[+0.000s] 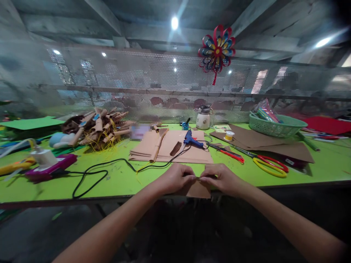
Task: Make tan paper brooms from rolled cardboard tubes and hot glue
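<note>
Both hands meet at the table's front edge over a small piece of brown kraft paper (199,190). My left hand (178,178) pinches its upper edge between thumb and fingers. Close beside it, my right hand (221,179) pinches the same edge from the other side. The paper's lower part hangs towards me, and my fingers hide part of the top. Just beyond lies a stack of brown paper sheets (142,148). On it rest a blue glue gun (191,140), a small pleated brown strip (176,148) and a rolled paper piece with a fringed end (158,146).
Red-and-yellow-handled scissors (270,166) and a red-handled tool (231,155) lie to the right, before a green basket (276,124). At left are a purple power strip (52,167), a black cord (91,171) and a heap of paper rolls (100,128). A jar (203,118) stands behind.
</note>
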`<act>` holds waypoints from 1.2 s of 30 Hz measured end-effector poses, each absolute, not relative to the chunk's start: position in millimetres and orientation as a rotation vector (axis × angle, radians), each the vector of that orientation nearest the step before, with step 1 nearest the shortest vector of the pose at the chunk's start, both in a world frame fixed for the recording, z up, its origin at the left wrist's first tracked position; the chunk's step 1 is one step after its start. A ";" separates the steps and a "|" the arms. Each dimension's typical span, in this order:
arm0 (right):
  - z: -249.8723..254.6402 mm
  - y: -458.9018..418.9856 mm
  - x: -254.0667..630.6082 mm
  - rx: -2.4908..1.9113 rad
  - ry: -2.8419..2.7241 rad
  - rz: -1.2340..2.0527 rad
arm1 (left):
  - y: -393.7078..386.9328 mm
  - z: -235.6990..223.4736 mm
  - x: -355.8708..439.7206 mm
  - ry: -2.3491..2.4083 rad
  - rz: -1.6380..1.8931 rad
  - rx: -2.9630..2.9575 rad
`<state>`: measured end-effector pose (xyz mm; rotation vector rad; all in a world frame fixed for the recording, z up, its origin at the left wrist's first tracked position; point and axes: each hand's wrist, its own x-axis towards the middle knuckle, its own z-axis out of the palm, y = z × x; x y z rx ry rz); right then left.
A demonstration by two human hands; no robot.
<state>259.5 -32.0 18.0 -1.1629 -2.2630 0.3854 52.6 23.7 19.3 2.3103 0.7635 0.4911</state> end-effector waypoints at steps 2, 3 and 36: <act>18.2 -31.4 259.7 -1.139 -2.308 0.372 | 23.0 18.9 52.4 0.776 0.477 2.290; 18.5 -31.0 259.6 -1.128 -2.317 0.369 | 22.9 18.9 52.1 0.781 0.470 2.276; 33.4 -17.9 249.3 -1.137 -2.208 0.593 | 17.4 36.3 43.0 0.749 0.400 2.299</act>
